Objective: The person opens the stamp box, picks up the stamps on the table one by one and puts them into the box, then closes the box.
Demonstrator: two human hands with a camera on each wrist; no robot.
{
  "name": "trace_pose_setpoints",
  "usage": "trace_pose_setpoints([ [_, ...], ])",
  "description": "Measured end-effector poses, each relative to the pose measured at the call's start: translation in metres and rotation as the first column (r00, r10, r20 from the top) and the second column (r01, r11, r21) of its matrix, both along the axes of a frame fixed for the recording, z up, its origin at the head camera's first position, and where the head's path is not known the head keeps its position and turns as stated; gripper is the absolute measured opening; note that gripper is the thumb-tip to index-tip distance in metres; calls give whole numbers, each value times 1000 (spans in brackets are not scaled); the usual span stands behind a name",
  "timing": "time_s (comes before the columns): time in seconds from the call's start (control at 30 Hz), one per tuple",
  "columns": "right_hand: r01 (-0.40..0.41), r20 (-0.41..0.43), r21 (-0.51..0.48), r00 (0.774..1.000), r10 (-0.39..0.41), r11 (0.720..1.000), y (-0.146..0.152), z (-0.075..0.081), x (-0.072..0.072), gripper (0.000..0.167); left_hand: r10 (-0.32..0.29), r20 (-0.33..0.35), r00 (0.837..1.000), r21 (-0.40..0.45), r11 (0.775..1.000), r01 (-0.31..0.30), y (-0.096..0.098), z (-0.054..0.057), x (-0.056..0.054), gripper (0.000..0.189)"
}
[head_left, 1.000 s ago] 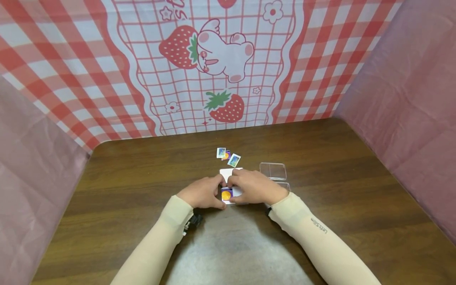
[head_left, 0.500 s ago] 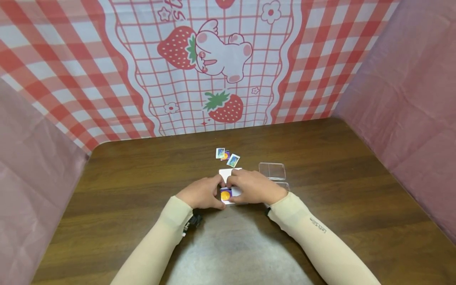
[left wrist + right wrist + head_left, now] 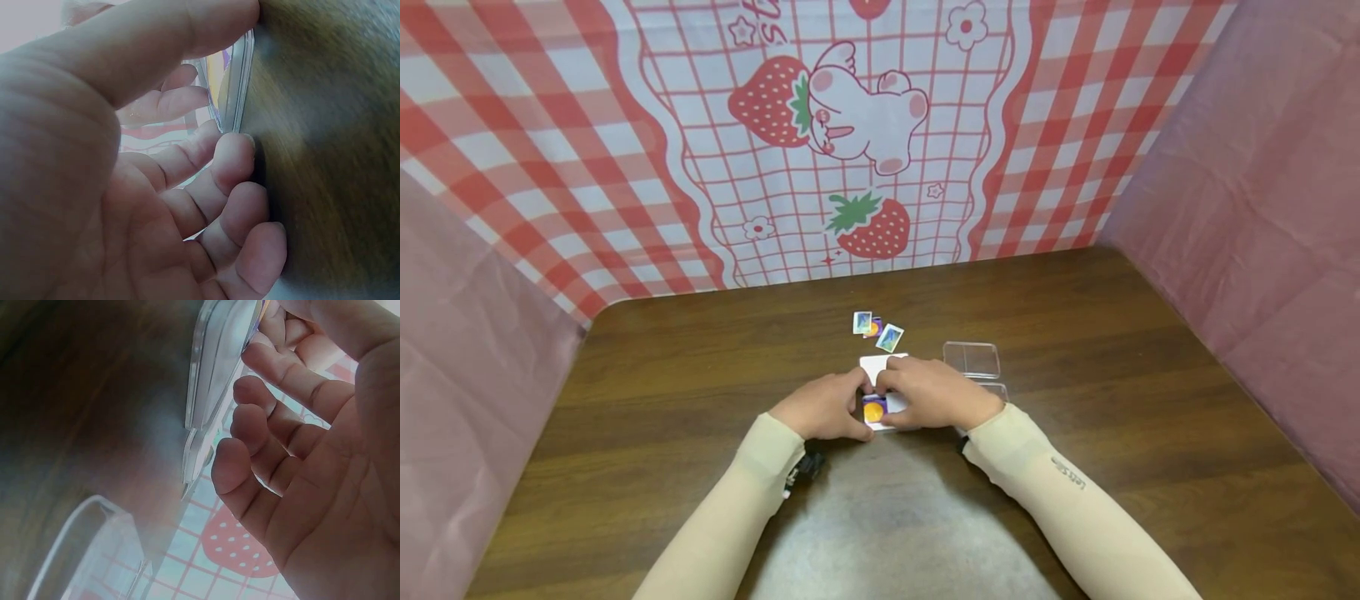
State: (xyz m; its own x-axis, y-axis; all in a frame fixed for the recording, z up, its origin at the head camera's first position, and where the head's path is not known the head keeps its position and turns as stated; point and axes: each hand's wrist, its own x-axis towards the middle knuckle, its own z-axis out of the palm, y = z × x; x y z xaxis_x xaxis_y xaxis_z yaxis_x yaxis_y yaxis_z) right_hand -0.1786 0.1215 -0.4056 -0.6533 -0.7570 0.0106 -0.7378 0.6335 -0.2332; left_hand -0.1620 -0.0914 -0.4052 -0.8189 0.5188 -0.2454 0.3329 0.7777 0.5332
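No big move this sec, so same step: L hand (image 3: 820, 406) & R hand (image 3: 942, 393) still clamp white case (image 3: 880, 365), orange card (image 3: 873, 412) on it, btwn desk's (image 3: 700, 358) L & R edges.

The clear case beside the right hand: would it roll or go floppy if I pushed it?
The clear case would probably slide, not roll, because it lies flat on the table. It looks like stiff plastic, since its edges stay straight. It's probably light, as its walls look thin.
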Motion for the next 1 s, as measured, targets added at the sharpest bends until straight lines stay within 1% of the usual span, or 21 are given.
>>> trace_pose_setpoints([
  [0.43,7,6,12,1000,-7,1000,0,0,0,28,-13,-18,1000,-8,1000,12,0,-1,-1,52],
  [0.73,14,20,9,1000,-14,1000,0,1,0,27,-9,-19,1000,-3,1000,9,0,-2,-1,51],
  [0.9,2,47,3,999,-2,1000,1,3,0,28,-11,-13,1000,-1,1000,11,0,-2,-1,52],
  [1.0,-7,87,-11,996,8,1000,4,8,-1,28,-14,-8,1000,0,1000,14,0,-1,-1,52],
])
